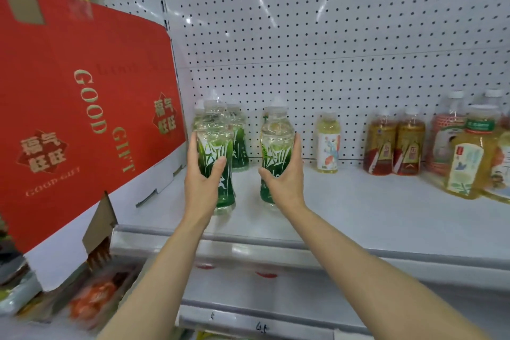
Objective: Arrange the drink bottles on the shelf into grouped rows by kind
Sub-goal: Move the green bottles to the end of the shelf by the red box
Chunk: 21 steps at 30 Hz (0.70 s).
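Note:
Each of my hands grips a clear bottle with a green label on the white shelf (358,210). My left hand (204,176) wraps around the left green bottle (216,132); my right hand (284,174) wraps around the right green bottle (276,132). Both bottles stand upright near the shelf's left end. Two more green bottles (237,141) stand behind the left one against the pegboard. Farther right stand a pale yellow bottle (327,143), two amber tea bottles (394,143), and a group of yellow and orange-labelled bottles (469,152) at the right edge.
A large red gift carton (82,107) leans in at the left, close to the left bottle. A white pegboard wall (331,36) backs the shelf. The shelf's front rail (248,240) runs below my wrists. Packaged goods (91,301) lie lower left.

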Motion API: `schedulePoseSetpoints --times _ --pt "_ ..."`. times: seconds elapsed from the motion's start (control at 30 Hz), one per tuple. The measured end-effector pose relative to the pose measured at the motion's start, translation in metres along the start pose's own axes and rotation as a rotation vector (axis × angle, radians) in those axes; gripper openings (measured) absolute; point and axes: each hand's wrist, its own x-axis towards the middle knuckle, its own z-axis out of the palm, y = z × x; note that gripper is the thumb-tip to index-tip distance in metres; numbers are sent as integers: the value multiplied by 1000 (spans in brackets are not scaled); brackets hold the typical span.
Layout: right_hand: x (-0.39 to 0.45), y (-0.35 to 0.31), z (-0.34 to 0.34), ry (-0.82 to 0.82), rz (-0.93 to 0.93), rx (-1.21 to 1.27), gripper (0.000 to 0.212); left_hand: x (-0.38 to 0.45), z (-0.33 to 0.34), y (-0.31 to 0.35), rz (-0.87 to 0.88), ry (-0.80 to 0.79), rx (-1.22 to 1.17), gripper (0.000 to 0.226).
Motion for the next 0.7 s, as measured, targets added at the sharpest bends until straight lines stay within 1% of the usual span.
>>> schedulePoseSetpoints --times 0.17,0.33,0.47,0.6,0.7 --pt "22 19 39 -34 36 -16 107 31 -19 -27 -30 46 102 81" --pt "47 31 79 -76 95 -66 106 61 -35 -50 -40 45 103 82" --pt "63 39 107 -85 83 -117 110 80 -43 -65 -31 28 91 82" --pt "74 45 125 -104 37 -175 107 91 -45 -83 -39 -14 92 85" --pt "79 49 137 -86 26 -188 106 94 -44 -96 -48 -45 70 86"
